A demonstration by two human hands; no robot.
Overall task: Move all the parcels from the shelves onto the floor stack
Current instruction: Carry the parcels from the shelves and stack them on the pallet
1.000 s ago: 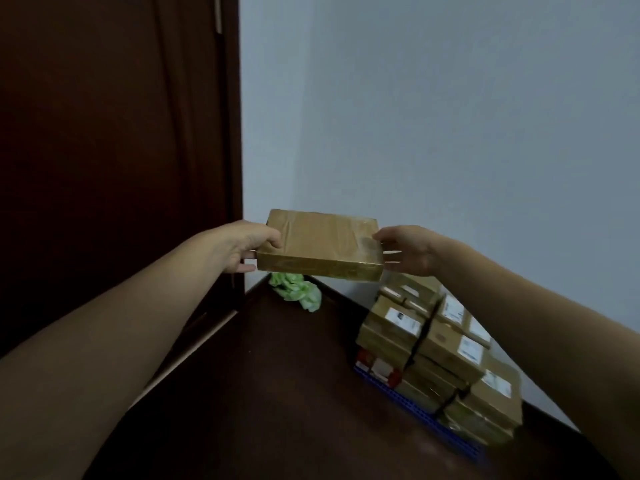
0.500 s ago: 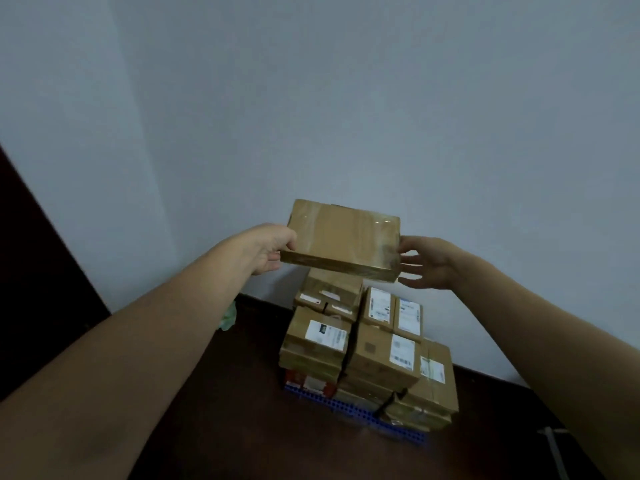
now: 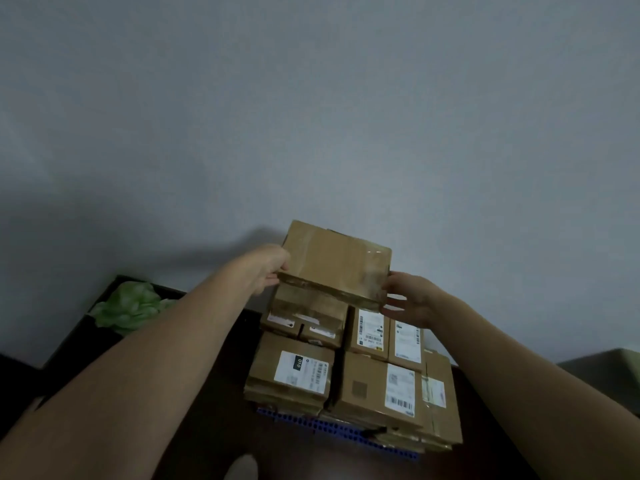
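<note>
The parcel (image 3: 334,261) has come down since half a second ago and now hangs just above the rear top boxes of the floor stack (image 3: 360,379), tilted, not yet set down. The left hand (image 3: 268,268) grips its left edge with curled fingers; the right hand (image 3: 412,299) presses spread fingers against its right end. A green bag (image 3: 130,306) now shows fully at left.

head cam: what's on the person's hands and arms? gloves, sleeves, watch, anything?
Nothing worn that shows. Left hand and right hand are bare: no gloves, and no rings or watch visible. Both forearms are bare to the frame edge, with no sleeves, bands or markings in view.
</note>
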